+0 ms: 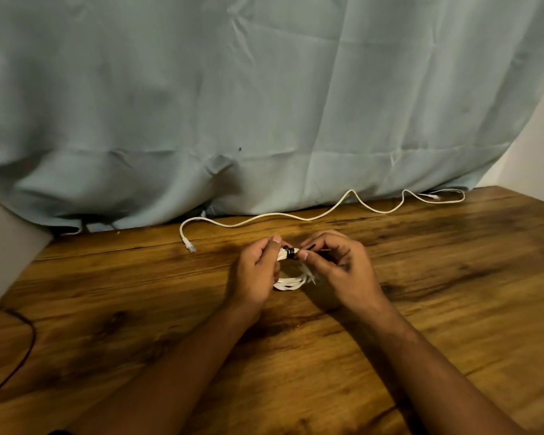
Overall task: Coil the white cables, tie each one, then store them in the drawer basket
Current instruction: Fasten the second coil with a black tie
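A small coil of white cable (pixel 289 283) is held just above the middle of the wooden table (pixel 421 277). My left hand (pixel 254 274) grips the coil's left side. A black tie (pixel 290 252) is wound around the top of the coil. My right hand (pixel 336 268) pinches the loose end of that tie, which sticks out to the right. A second white cable (pixel 295 217) lies uncoiled along the back of the table, its plug (pixel 189 246) at the left. No drawer basket is in view.
A pale green cloth (pixel 264 105) hangs behind the table's back edge. A thin black cord (pixel 26 340) curves over the table's front left corner. A light wall panel (pixel 4 246) stands at the left.
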A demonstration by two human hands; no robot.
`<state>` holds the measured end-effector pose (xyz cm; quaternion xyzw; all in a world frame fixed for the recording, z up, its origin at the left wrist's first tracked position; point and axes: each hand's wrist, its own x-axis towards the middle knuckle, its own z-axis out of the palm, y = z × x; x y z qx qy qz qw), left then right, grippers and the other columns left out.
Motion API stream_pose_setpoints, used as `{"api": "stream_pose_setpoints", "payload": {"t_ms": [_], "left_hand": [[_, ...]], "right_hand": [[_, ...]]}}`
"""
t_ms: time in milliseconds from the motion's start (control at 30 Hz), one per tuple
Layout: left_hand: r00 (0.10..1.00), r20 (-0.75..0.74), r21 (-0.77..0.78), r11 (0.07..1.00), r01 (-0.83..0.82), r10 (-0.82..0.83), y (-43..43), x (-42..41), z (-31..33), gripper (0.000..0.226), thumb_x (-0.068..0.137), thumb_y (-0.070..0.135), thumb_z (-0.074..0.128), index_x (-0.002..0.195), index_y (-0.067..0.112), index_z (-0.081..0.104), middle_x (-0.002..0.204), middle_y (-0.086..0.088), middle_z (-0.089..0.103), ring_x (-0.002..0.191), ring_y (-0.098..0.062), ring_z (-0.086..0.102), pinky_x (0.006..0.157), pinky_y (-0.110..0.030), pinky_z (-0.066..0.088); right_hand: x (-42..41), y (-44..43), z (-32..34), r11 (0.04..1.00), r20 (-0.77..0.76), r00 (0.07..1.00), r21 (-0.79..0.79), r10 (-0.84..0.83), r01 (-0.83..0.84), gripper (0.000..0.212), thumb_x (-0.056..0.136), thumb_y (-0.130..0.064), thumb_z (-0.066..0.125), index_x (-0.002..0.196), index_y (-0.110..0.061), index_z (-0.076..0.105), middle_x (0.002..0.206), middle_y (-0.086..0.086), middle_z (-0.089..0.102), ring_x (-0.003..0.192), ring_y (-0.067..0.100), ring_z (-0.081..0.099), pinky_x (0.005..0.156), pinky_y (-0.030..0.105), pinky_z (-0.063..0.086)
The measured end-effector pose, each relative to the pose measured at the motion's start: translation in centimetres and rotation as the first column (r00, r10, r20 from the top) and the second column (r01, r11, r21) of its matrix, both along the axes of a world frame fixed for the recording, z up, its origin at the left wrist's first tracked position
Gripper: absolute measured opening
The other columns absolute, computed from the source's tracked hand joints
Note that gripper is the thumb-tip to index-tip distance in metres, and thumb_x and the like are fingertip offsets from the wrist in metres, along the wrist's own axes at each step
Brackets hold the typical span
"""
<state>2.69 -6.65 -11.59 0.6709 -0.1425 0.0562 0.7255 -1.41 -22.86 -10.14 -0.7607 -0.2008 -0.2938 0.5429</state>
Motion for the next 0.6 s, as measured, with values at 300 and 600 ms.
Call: {"api": "stream_pose_setpoints", "payload": {"t_ms": [300,600], "left_hand": [[0.988,0.152,0.205,0.979,-0.016,-0.016,0.4,-0.1,-0.2,0.043,0.093,0.059,0.050,0.088,0.019,0.065,0.057,0.010,0.048,0.054,-0.013,0.043,0.054,-0.041,0.036],[0.876,0.395,0.662,0.747,-0.062,-0.278,2.0,0.7,-0.4,0.015,0.097,0.041,0.054,0.110,0.035,0.059,0.106,0.011,0.063,0.102,-0.007,0.058,0.086,-0.038,0.051]], "right_hand": [[0.4,0.1,-0.6,0.991,-0.191,0.976,0.051,-0.108,0.120,0.017,0.092,-0.021,0.076,0.077,-0.028,0.069,0.079,-0.003,0.072,0.072,0.017,0.066,0.064,0.041,0.054],[0.7,-2.0,-1.3,0.970,-0.119,0.980,-0.204,-0.160,0.134,0.012,0.085,-0.009,0.081,0.079,-0.015,0.073,0.085,-0.004,0.069,0.083,0.013,0.067,0.073,0.032,0.053]]}}
